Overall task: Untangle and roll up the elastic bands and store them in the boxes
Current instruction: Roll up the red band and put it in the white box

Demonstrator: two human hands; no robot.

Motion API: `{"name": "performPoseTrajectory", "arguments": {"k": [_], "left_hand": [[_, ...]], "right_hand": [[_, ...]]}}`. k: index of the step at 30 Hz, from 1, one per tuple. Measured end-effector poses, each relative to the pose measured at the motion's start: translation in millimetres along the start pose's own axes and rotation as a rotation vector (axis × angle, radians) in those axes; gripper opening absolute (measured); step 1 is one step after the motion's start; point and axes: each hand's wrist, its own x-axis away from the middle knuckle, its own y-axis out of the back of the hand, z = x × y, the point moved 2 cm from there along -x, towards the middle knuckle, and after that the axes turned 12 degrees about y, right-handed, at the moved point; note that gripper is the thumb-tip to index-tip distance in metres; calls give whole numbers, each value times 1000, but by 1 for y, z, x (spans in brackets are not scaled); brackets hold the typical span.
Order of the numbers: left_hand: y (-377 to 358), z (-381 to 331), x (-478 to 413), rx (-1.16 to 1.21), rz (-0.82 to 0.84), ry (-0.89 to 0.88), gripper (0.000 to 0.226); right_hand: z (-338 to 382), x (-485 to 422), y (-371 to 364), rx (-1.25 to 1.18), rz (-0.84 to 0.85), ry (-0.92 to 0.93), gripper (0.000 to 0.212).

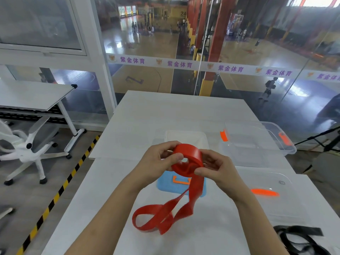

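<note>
A red elastic band is partly wound into a thick roll held above the white table. My left hand grips the roll's left side, thumb across its open face. From the right, my right hand pinches the roll where the loose tail leaves it. The unrolled tail hangs down and lies in loops on the table. A black band lies tangled at the bottom right corner. Clear plastic boxes with orange latches stand at the right: one farther back, one nearer.
A blue lid with an orange handle lies on the table under my hands. A clear lid or tray sits behind it. A white office chair and another desk stand at the left. Glass wall lies beyond the table.
</note>
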Motion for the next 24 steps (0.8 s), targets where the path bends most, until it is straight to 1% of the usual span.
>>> {"name": "performPoseTrajectory", "arguments": {"k": [3, 6, 8, 10, 11, 13, 15, 16, 19, 22, 23, 24], "left_hand": [[-4, 0, 0, 42, 59, 27, 24], [1, 3, -2, -79, 137, 88, 25], [6, 4, -3, -178, 151, 88, 33], [8, 3, -3, -236, 110, 86, 46], [8, 1, -3, -244, 93, 87, 49], [4, -3, -3, -318, 72, 38, 42], [1, -7, -2, -374, 12, -31, 28], [0, -8, -1, -351, -11, -60, 23], [-3, -6, 2, -234, -50, -103, 21], [-1, -3, 4, 3, -75, -44, 24], [-1, -3, 4, 61, -56, -24, 25], [-1, -4, 4, 70, -39, -20, 26]], "right_hand": [[8, -6, 5, 42, -39, 20, 37], [13, -11, 11, 196, 35, 9, 35], [16, -11, 12, 287, 95, 4, 36], [18, -12, 9, 339, 129, 5, 36], [19, -12, 7, 357, 138, 9, 37], [19, -12, 3, 379, 148, 30, 37], [16, -12, -1, 350, 131, 47, 39], [15, -12, -2, 314, 111, 44, 40], [6, -8, -3, 175, 65, -11, 47], [-1, -2, -1, 128, 21, -36, 46], [-2, -1, 0, 130, 9, -29, 43], [-1, 0, -1, 140, 0, -18, 42]]}}
